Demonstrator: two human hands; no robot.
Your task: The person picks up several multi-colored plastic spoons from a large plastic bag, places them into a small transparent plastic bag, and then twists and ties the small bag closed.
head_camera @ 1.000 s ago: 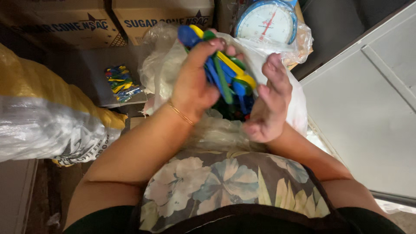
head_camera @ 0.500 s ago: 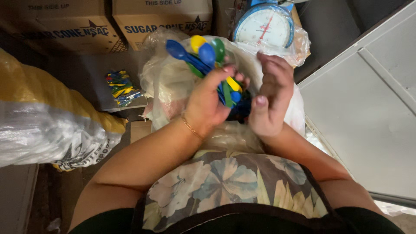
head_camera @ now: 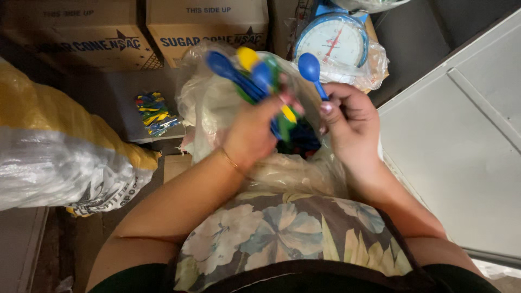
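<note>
Left hand (head_camera: pixel 255 133), head view: fingers closed around a fanned bunch of small plastic spoons in blue, yellow and green (head_camera: pixel 247 73), bowls pointing up and away from the body. A thin bracelet sits at the wrist.

Right hand (head_camera: pixel 350 119): thumb and fingertips pinch the stem of a single blue plastic spoon (head_camera: pixel 312 70), held upright just beside the bunch and clear of it.

Step in hand, as a judgement: spoons are being sorted or counted, one spoon handled apart from the held bunch. The next move calls for a steady pinch on the thin stem and a firm left grip so the fan does not slip.

Containers:
- Clear crumpled plastic bag (head_camera: pixel 211 108), open on the lap directly beneath both hands; more coloured spoons show dark inside it, between the hands.
- Blue dial weighing scale with a white face (head_camera: pixel 332 40), behind the bag, wrapped in clear film.
- Brown cardboard cartons (head_camera: pixel 206 24), closed, at the rear; contents hidden.
- Large yellow-and-white woven sack (head_camera: pixel 59 157), to the left, full; contents cannot be told.
- Small loose heap of coloured plastic pieces (head_camera: pixel 154 114), on a grey surface near the cartons.
</note>
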